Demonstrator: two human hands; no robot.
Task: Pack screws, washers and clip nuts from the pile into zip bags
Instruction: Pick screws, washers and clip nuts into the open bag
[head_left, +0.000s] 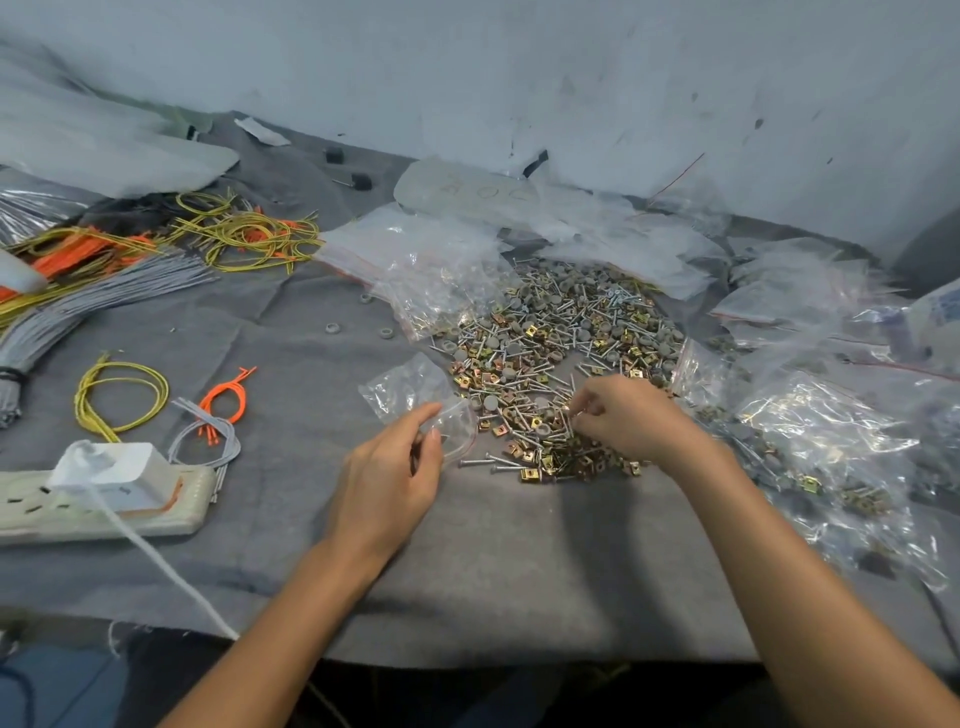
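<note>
Hundreds of small fasteners lie in a loose pile (561, 358) on the grey felt cloth (519, 561) in the middle of the scene. Long thin silver screws (491, 460), round flat grey washers (540, 299) and square brass-coloured clip nuts (530, 473) are all mixed together.

The left hand (389, 473) pinches the mouth of a small clear plastic zip bag (405, 389) with a red seal line. The zip bag lies on the cloth just left of the pile's near edge, with thumb and fingers curled on its rim. The right hand (634, 421) is over the near right part of the pile. Its fingertips are bunched and pinch what look like a few silver screws; how many is too small to tell.

Each piece is probably light, hard and smooth, so nothing here should be fragile, but single pieces may slip or roll. The silver screws are best taken by the shank, several side by side. The grey washers lie flat and likely need a fingernail under the edge. The brass-coloured clip nuts have bent edges that should catch easily. The zip bag is thin, limp and slick, so it wants holding at the rim with the mouth spread open.

Filled clear bags (831, 441) lie heaped to the right, and empty clear bags (431, 260) at the far left of the pile.
</note>
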